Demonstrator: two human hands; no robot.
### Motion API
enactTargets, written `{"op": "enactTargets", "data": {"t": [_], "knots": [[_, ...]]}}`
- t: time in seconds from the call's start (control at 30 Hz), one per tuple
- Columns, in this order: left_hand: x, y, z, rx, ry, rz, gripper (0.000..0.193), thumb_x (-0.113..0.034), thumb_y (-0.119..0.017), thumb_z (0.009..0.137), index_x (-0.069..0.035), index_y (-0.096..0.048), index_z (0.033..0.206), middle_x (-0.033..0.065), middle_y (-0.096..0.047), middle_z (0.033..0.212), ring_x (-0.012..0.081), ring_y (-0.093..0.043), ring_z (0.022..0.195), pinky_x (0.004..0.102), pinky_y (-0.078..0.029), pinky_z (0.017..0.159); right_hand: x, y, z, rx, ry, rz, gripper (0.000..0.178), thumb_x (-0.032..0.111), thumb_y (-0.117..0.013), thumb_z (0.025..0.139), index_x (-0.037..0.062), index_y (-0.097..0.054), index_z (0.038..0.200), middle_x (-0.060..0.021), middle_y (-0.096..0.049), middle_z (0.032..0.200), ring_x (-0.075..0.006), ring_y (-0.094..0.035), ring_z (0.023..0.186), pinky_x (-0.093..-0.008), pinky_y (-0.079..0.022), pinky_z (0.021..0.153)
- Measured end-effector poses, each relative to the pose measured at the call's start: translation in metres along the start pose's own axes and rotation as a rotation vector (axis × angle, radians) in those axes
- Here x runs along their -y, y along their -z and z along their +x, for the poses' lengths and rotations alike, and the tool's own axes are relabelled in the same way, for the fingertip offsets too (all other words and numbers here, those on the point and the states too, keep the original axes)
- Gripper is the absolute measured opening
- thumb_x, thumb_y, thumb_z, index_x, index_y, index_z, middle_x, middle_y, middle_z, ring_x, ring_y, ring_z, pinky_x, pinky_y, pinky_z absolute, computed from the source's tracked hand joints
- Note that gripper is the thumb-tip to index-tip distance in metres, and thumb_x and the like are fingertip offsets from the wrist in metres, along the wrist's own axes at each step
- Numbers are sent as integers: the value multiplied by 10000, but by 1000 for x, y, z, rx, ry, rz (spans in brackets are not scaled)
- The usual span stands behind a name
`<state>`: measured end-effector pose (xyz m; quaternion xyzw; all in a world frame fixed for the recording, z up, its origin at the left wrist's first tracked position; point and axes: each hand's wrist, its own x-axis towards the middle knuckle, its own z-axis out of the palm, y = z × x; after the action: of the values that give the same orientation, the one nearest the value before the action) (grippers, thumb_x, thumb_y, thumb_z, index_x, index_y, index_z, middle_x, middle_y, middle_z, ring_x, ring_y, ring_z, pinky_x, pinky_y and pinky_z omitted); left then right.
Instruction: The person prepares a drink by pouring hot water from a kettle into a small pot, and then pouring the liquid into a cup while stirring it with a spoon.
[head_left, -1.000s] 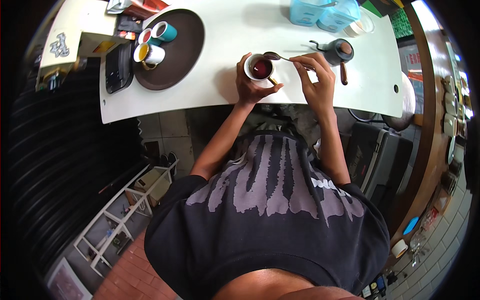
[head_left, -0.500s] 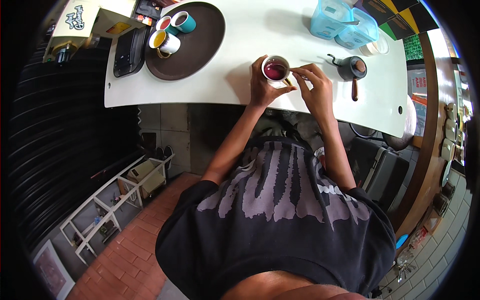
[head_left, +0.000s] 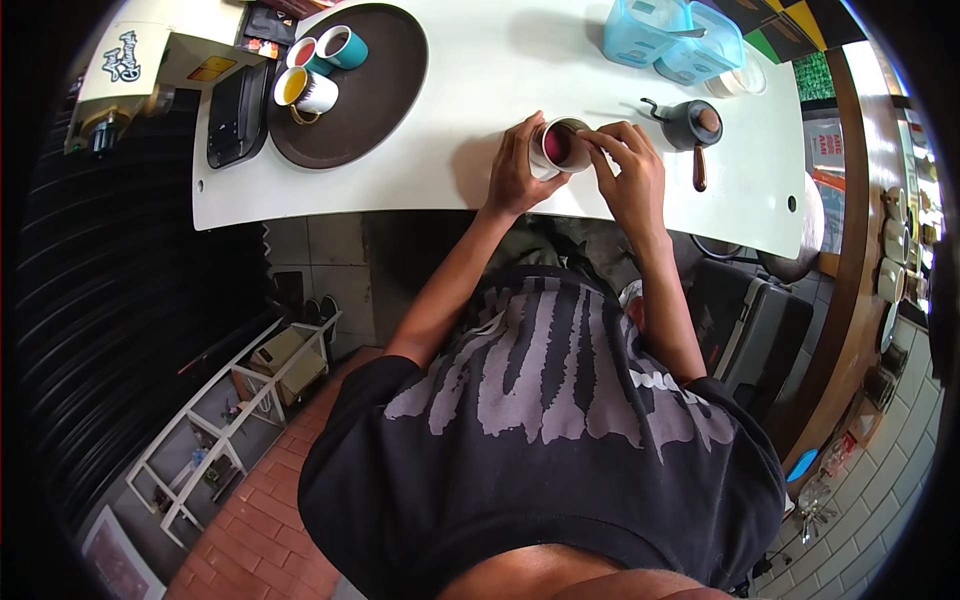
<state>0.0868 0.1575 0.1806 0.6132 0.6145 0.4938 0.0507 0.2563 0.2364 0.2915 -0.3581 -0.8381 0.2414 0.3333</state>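
Observation:
My left hand (head_left: 513,172) is wrapped around a small white cup (head_left: 573,160) just above the near edge of the white table (head_left: 470,70). Dark red liquid shows inside the cup, which is tilted. The fingertips of my right hand (head_left: 632,178) are pinched together at the cup's right rim; whatever they hold there is too small to make out. To the right stands a dark pouring kettle (head_left: 690,127) with a thin curved spout and a wooden handle.
At the left, a round brown tray (head_left: 375,95) carries two teal cups (head_left: 345,48) and a white cup (head_left: 320,95) with yellow inside. A flat black device (head_left: 238,115) lies beside it. Light-blue plastic containers (head_left: 640,40) and a white round bowl (head_left: 742,80) are at the back right.
The cup in my left hand has tipped, and more of its inner wall shows. My right fingers have come closer over its rim. The whole view has shifted slightly.

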Motion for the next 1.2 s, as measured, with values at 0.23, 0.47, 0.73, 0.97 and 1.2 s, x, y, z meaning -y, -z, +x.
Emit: {"op": "enactTargets", "data": {"t": [0.23, 0.47, 0.73, 0.97, 1.2], "knots": [[-1, 1, -1, -10, -123, 99, 899, -314, -995, 680, 1, -553, 1396, 154, -623, 1331, 345, -641, 1153, 443, -571, 956, 3, 8, -6, 2, 88, 1, 202, 60, -781, 839, 133, -831, 1020, -25, -688, 907, -229, -649, 849, -373, -553, 729], [7, 0, -7, 79, -97, 52, 922, -487, -955, 718, -17, -543, 1396, 156, -629, 1321, 338, -650, 1162, 449, -590, 928, 6, 11, -17, -4, 40, 22, 213, 45, -774, 817, 132, -834, 1003, -18, -689, 912, -215, -644, 865, -375, -553, 710], [-1, 1, -2, 53, -144, 25, 890, -474, -972, 691, -25, -577, 1350, 145, -667, 1237, 331, -692, 1055, 440, -608, 870, 5, 10, -20, 83, 5, -89, 204, 75, -783, 833, 144, -841, 1016, -18, -707, 933, -233, -630, 883, -383, -548, 776], [-3, 4, 0, 44, -154, 34, 868, -455, -993, 668, -39, -568, 1300, 127, -669, 1184, 301, -711, 1031, 410, -619, 848, -2, 9, -19, 228, -10, -12, 182, 95, -776, 861, 115, -837, 1031, -43, -710, 917, -251, -612, 888, -391, -535, 811], [0, 4, -2, 49, -143, 14, 888, -496, -989, 663, -35, -569, 1295, 123, -671, 1177, 298, -710, 1024, 409, -620, 841, 1, 8, -24, 201, 45, -19, 147, 93, -767, 844, 94, -831, 976, -25, -697, 890, -249, -609, 896, -386, -551, 804]]}}
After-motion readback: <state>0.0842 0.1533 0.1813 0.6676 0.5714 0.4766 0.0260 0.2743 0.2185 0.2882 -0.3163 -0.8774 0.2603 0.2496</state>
